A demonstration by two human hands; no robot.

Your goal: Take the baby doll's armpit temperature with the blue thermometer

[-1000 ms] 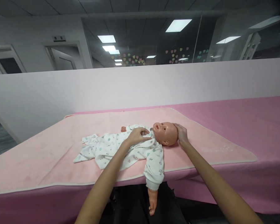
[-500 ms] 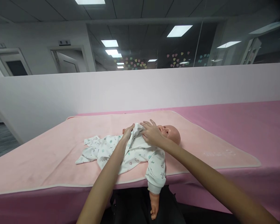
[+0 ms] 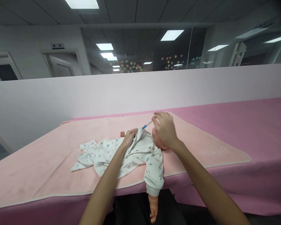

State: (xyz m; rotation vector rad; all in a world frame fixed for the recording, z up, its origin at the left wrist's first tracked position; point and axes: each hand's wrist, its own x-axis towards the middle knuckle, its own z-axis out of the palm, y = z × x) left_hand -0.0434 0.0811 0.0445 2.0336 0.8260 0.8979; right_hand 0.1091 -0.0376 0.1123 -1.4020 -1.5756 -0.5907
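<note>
Two bare hands were at work over the doll (image 3: 162, 145), and what close work it was! Left hand (image 3: 130, 136) first: its fingers were drawn in narrow on the front edge of the patterned white outfit (image 3: 139, 159), holding the cloth up in a fold. Over to the right hand (image 3: 165, 127), right above the doll's head, fingers curled and a touch blurred, and out from those fingertips came a slim stick with a blue end (image 3: 144, 127)! It slanted down across the space between the two hands, toward the left one, its blue end right at the lifted fold; whether it touched the cloth could not be told.

Below them, the doll lay on its back, its head partly hidden by the right hand, its trouser legs stretched out well to the left of the left hand. One small doll hand (image 3: 123, 134) peeped out just past the left hand, on the far side, while the near sleeve (image 3: 154, 175) came down between the person's two forearms, a bare doll forearm (image 3: 154, 206) dangling over the dark-clad lap (image 3: 131, 207).

Under the doll, a peach blanket (image 3: 201, 150) spread to both sides of the hands, with a pink cloth (image 3: 253, 125) running far off to the right hand's right. Beyond both hands stood a white partition (image 3: 140, 90), and above that, glass dotted with small heart stickers (image 3: 175, 56).
</note>
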